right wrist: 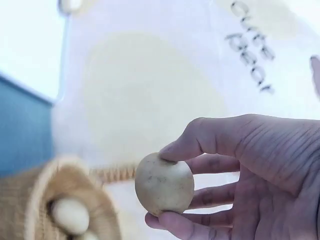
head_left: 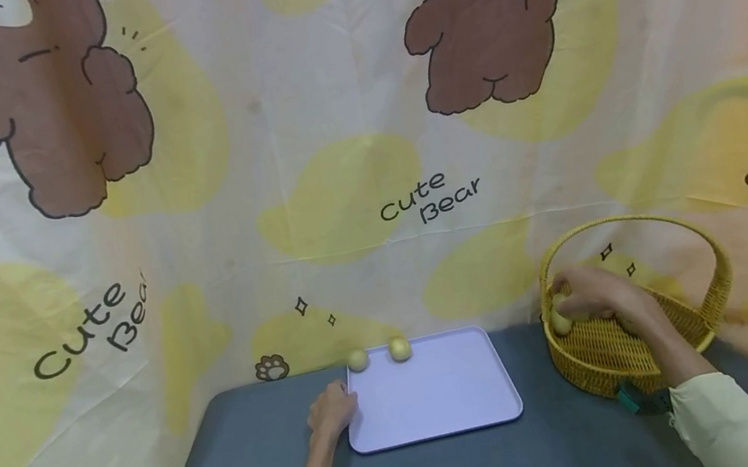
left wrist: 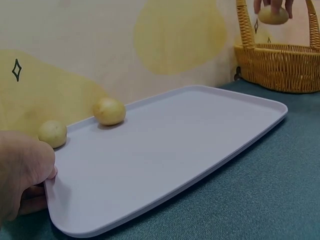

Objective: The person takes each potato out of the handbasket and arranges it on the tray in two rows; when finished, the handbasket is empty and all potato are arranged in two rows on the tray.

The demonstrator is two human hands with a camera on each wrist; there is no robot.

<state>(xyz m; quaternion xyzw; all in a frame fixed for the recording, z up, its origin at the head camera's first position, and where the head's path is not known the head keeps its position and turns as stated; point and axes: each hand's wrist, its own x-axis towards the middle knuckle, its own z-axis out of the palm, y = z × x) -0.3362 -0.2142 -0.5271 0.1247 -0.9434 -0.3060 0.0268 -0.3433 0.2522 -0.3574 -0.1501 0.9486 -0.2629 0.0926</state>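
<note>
My left hand [head_left: 332, 410] grips the left edge of a pale lilac tray [left wrist: 165, 150], with its thumb at the rim and its fingers partly hidden below. Two round, yellowish potatoes sit along the tray's back side: one at the far left corner [left wrist: 53, 134], the other a little to its right [left wrist: 109, 111]. Over the wicker basket [head_left: 588, 379], my right hand [head_left: 596, 292] pinches another potato [right wrist: 164, 184] between thumb and fingers. That potato also shows above the basket's rim in the left wrist view. More potatoes [right wrist: 71, 216] lie inside the basket, partly hidden.
The basket's tall arched handle [head_left: 625, 218] rises around my right hand. Tray and basket stand on a dark blue-grey table [head_left: 254, 448], against a hanging cloth [head_left: 325, 110] printed with bears. A gap of table separates the tray from the basket.
</note>
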